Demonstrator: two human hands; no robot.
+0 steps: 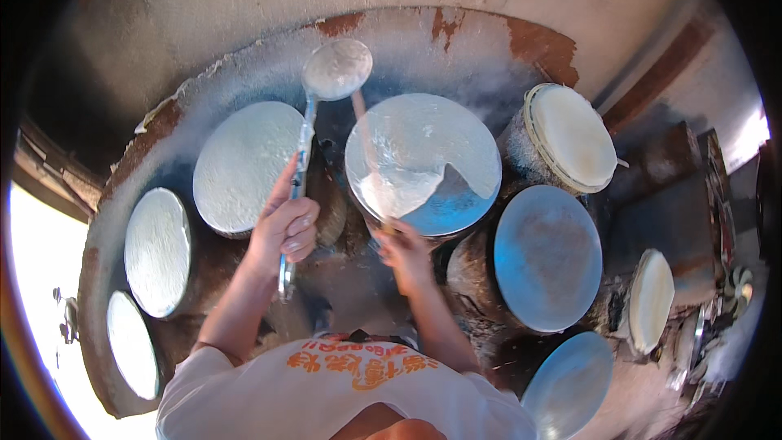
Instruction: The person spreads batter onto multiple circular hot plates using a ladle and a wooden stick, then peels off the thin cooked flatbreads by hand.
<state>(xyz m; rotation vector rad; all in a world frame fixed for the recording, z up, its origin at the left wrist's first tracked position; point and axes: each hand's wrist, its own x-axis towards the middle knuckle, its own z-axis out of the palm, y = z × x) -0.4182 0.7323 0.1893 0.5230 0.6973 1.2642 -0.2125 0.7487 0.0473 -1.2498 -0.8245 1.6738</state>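
Left fingers [300, 224] curl around a ladle [304, 145] while right fingers [401, 238] grip a blurred stick [369, 151].

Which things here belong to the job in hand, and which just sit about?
In use:
- ladle, in left hand
- blurred stick, in right hand
- partly coated central round plate

Apparently idle:
- bluish-grey round plate, mid-right
- pale-topped drum, upper right

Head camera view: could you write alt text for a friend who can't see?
A person's left hand holds a long-handled ladle, while the right hand holds a thin, blurred stick over a round plate partly coated white. More round plates, white or blue-grey, flank it.
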